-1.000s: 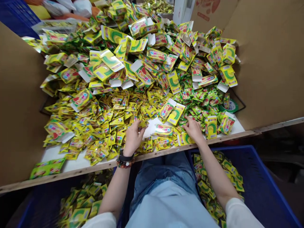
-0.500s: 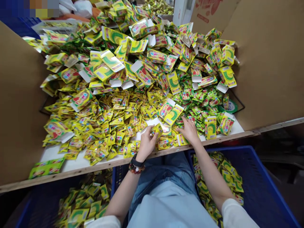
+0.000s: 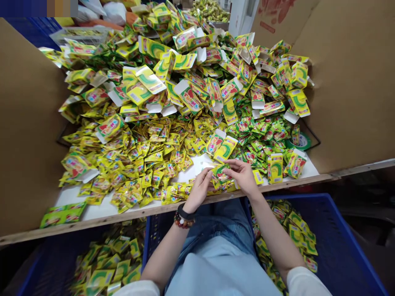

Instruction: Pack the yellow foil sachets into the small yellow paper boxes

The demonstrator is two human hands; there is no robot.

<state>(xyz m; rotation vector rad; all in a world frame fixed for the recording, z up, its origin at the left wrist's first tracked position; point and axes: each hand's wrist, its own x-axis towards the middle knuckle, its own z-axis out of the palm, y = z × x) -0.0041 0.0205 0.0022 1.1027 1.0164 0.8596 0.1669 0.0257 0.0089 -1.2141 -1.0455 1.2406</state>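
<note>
My left hand (image 3: 200,190) pinches the left side of a small yellow sachet (image 3: 216,183) close to the table's front edge. My right hand (image 3: 246,176) has thumb and fingers on a green sachet (image 3: 221,172), which lies against the yellow one between both hands. Just beyond my fingers, two small boxes lie side by side: one with a red printed face (image 3: 215,142), one yellow with a green arc (image 3: 226,149). Loose yellow sachets (image 3: 154,158) spread to the left, and loose green sachets (image 3: 253,144) lie to the right.
Behind the sachets rises a heap of small open-flapped boxes (image 3: 188,96). Cardboard walls (image 3: 348,90) flank the table. Green tape (image 3: 304,142) lies at the right. Below the edge, a blue crate (image 3: 342,242) and another at left hold filled boxes (image 3: 101,279).
My right hand has come back from the green sachets with one and moved left to meet my left hand. The green sachet now overlaps the yellow one. The view shifted slightly.
</note>
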